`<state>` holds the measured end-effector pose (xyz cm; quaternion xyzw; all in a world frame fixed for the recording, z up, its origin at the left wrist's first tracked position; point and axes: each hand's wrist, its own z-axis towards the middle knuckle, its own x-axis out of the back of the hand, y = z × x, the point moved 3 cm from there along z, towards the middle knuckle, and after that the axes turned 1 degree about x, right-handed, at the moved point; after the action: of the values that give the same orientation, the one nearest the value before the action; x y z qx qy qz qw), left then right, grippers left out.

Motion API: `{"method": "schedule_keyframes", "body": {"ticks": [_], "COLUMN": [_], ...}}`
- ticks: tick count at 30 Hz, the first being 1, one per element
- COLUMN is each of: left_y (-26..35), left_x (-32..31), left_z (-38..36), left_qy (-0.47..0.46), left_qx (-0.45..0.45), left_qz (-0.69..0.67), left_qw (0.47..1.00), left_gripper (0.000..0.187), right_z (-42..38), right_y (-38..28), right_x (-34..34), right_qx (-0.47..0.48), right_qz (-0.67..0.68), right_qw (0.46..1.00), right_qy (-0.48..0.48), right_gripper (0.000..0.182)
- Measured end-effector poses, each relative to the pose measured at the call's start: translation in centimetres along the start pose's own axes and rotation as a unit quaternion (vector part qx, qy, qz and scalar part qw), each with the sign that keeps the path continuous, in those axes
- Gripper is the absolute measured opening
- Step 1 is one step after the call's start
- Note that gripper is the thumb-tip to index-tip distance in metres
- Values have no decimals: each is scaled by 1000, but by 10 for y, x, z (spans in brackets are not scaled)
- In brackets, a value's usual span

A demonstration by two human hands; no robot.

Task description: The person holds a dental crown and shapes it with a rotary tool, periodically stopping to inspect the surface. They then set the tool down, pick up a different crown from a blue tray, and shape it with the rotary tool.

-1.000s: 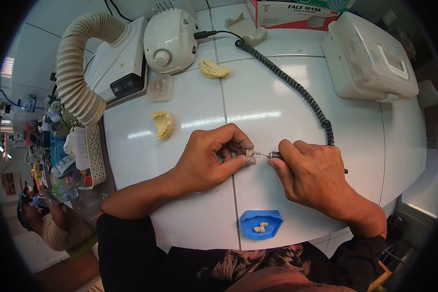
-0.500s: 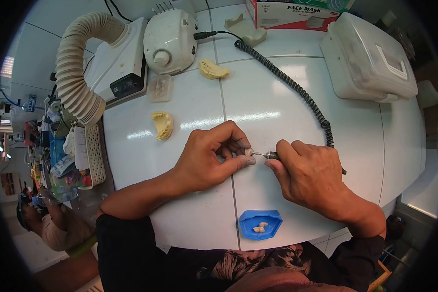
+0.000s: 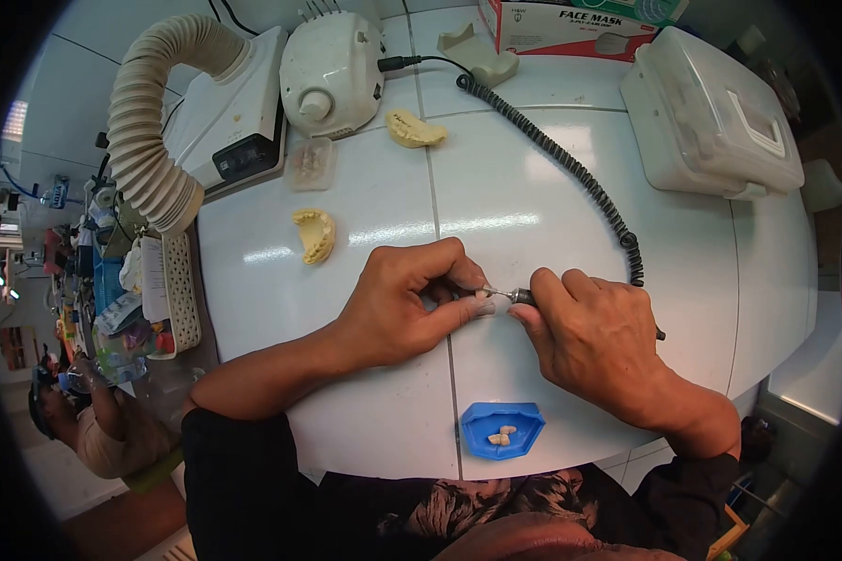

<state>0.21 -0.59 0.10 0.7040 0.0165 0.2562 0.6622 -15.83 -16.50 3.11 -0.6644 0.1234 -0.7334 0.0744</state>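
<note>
My left hand (image 3: 407, 304) is closed, pinching a small tooth-coloured piece (image 3: 482, 293) between thumb and fingertips, which hide most of it. In my right hand (image 3: 594, 337) is a dark rotary handpiece (image 3: 524, 296), gripped like a pen. Its thin metal bit points left and meets the small piece. A coiled black cord (image 3: 571, 164) runs from the handpiece side up to a white control unit (image 3: 332, 79). Nearer my body, a blue tray (image 3: 477, 438) holds several small tooth-coloured pieces (image 3: 502, 436).
Yellow dental casts (image 3: 315, 236) (image 3: 415, 130) and a small clear box (image 3: 311, 165) lie beyond my left hand. A ribbed hose (image 3: 145, 122) arches at the left above a basket (image 3: 185, 299). A white case (image 3: 706, 112) stands back right. Another person (image 3: 112, 430) is at far left.
My left fingertips have shifted slightly and now cover more of the small piece. The handpiece stays against it, and the view has moved very slightly.
</note>
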Motion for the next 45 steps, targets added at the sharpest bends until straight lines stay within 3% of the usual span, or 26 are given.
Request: {"method": "schedule_keyframes", "body": {"ticks": [25, 34, 45], "left_y": [0, 3, 1], "left_x": [0, 2, 3], "left_z": [-1, 1, 1], "left_qy": [-6, -2, -19], "left_qx": [6, 8, 12], "left_qz": [3, -15, -31], "left_qw": [1000, 1000, 999], "left_gripper": [19, 19, 16], "right_z": [0, -3, 0], "right_y": [1, 9, 7], "right_x": [2, 7, 9], "right_qx": [-4, -25, 30], "right_qz": [22, 30, 21], "right_qw": [999, 999, 999], "right_qy": [-29, 13, 34], "right_gripper": [30, 30, 23]}}
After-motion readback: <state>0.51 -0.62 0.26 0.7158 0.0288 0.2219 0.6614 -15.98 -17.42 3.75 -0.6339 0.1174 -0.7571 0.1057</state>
